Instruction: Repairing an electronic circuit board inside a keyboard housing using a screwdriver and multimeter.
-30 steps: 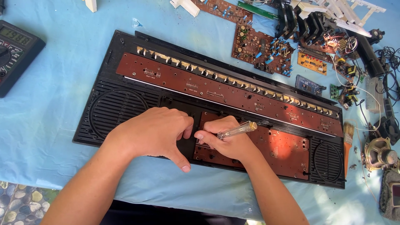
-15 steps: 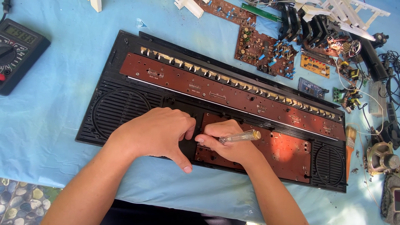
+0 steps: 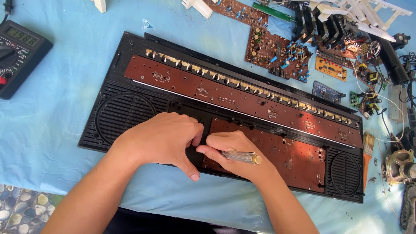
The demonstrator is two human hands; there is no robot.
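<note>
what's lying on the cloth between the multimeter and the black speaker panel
Nothing: in the head view, only bare blue cloth lies between the multimeter and the black panel.

Multimeter (image 3: 19,56), loose circuit boards (image 3: 275,54), paintbrush (image 3: 368,158)

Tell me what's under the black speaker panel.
The black speaker panel lies on a light blue cloth that shows all around it. Whatever sits beneath the panel itself is covered.

Single head cam, looks steeply down and close at the black panel (image 3: 130,117) mid-frame, both forearms entering from bottom edge.
</note>
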